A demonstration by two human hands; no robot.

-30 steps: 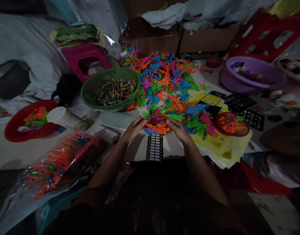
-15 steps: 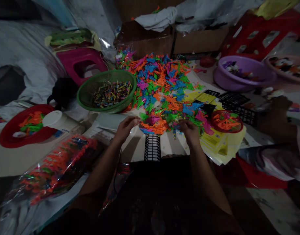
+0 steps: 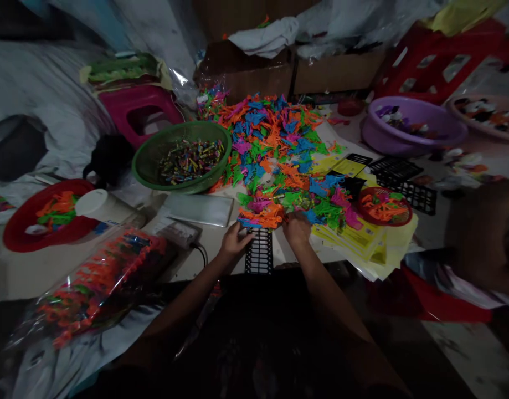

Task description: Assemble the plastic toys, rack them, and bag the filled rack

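Note:
My left hand (image 3: pixel 236 240) is at the left edge of a black slotted rack (image 3: pixel 259 252), thumb and fingers apart, nothing visible between them. On the other side, my right hand (image 3: pixel 296 228) has its fingers bent together at the near edge of the coloured plastic pieces; its fingertips are dim and whatever they hold is too small to name. Orange and blue pieces (image 3: pixel 263 214) lie at the far end of the rack, between both hands. Behind them spreads a large heap of orange, blue, green and pink pieces (image 3: pixel 274 130).
A green basin (image 3: pixel 142 166) of small wrapped items stands left, beyond a clear plastic packet (image 3: pixel 200 209). Yellow sheets (image 3: pixel 373 244) and a small red basket (image 3: pixel 385 220) lie right. Another person's arm (image 3: pixel 482 238) is at far right.
Both hands have come inward and nearer to me, down to the rack. The left has moved off the packet's side, the right away from the green pieces. The person's arm at right has shifted.

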